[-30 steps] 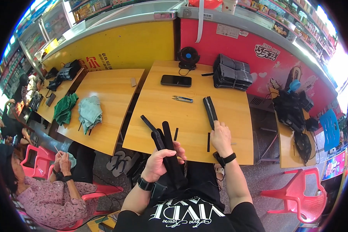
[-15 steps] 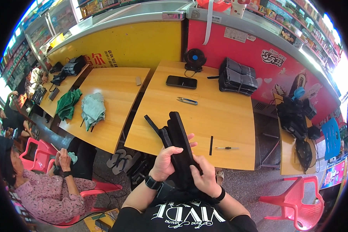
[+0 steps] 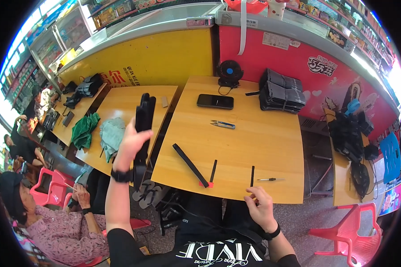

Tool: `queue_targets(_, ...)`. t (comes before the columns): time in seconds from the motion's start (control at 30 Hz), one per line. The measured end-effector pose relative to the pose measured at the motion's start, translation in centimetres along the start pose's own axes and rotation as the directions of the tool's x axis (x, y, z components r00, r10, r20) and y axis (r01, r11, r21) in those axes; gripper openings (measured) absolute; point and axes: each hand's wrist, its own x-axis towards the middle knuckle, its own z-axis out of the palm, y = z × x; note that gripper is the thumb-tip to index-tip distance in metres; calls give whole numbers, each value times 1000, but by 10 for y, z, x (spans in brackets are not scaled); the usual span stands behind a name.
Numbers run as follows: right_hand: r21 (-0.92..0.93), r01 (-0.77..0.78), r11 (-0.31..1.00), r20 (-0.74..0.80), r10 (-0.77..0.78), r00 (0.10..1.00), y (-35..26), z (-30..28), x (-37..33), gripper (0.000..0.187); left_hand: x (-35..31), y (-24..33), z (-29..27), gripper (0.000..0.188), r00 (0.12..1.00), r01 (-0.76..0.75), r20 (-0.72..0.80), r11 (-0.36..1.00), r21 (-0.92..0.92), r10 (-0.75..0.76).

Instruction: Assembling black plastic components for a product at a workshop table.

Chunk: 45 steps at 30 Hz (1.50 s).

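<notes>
My left hand [image 3: 132, 143] is raised past the left edge of my table, closed around a bundle of long, padded black strips [image 3: 145, 116] held nearly upright. What the strips belong to I cannot make out. My right hand [image 3: 260, 205] holds nothing, its thumb and fingers apart and slightly bent, at the table's near edge. A single long black strip [image 3: 188, 162] lies slanted on the table, with a small red piece [image 3: 206, 184] at its near end. Beside it is a short black band [image 3: 214, 171]. Close to my right fingertips lie another short black band [image 3: 252, 176] and a thin pointed tool [image 3: 271, 179].
Farther back on the table [image 3: 187, 129] are thread snips [image 3: 223, 124], a phone [image 3: 215, 101], a small fan [image 3: 229, 73] and a stack of dark folded pieces [image 3: 280, 91]. Green cloths [image 3: 85, 130] lie on the left table. A person [image 3: 67, 218] sits at left; a pink chair [image 3: 349, 231] stands at right.
My left hand has carried the black bundle up and left. My right hand has let go and moved right. A long black strip, a short band and a red piece now show on the table.
</notes>
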Motion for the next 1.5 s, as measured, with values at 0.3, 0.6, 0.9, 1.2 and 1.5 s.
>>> queue_targets(0.3,-146,5,989,-9,-7,1000,21,9,7,19,154,-110,1,94,814,571,-554,410,711,-171)
queue_targets(0.6,-182,8,983,36,-2,999,22,11,9,19,133,-156,-4,109,767,566,-415,210,797,-489)
queue_targets(0.9,-168,56,984,55,-48,997,15,15,0,19,-62,-71,-61,62,995,2,-65,660,751,72)
queue_targets(1.2,-125,99,987,207,-72,976,-4,29,-22,18,-277,-171,3,40,652,577,89,568,587,-753)
queue_targets(1.5,-221,182,958,320,-105,941,-26,33,-38,21,-318,-366,86,36,727,679,-237,624,388,-644)
